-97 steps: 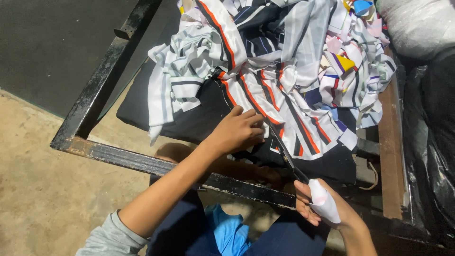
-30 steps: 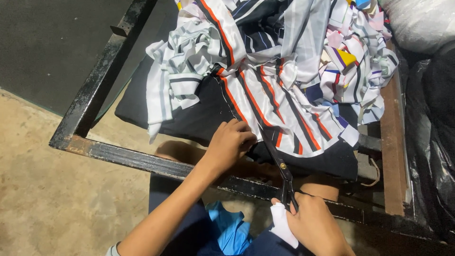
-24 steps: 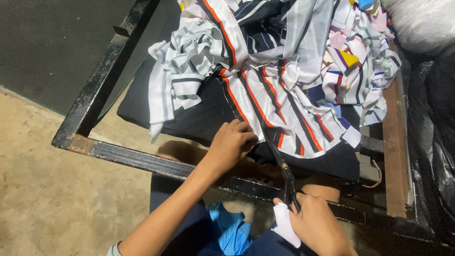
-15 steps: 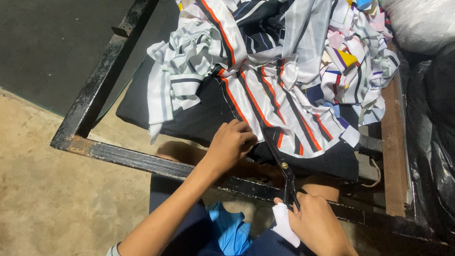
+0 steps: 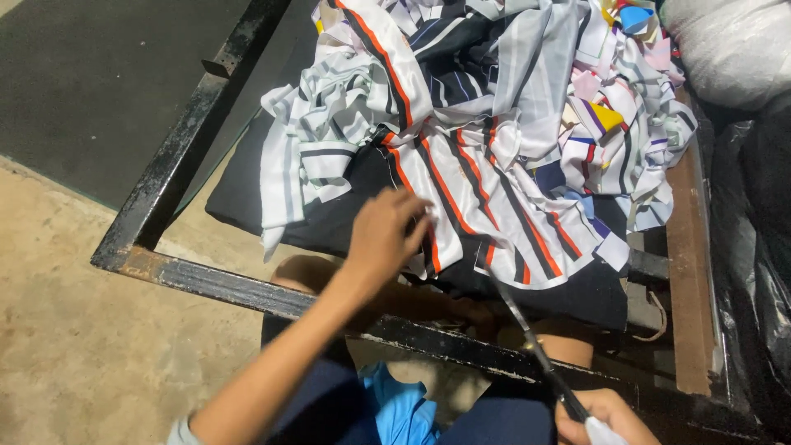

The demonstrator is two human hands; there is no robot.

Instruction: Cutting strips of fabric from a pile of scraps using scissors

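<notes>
Head view looks down on a black metal frame [image 5: 206, 280] heaped with striped cloth [image 5: 461, 189]; the left hand [image 5: 387, 235] rests on the cloth's near edge, fingers curled together pinching it; the right hand [image 5: 606, 416], low at the picture's edge, is wrapped around the handle of scissors [image 5: 535, 350], blades pointing up toward the cloth; coloured fabric scraps [image 5: 618, 115] lie behind, a black plastic bag [image 5: 758, 247] crowds the right side.

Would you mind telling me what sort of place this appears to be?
Probably an informal garment or fabric-scrap workshop at floor level. A heap of striped cloth offcuts lies on a black metal frame, the right hand works scissors into the cloth, and the floor is bare concrete.
</notes>
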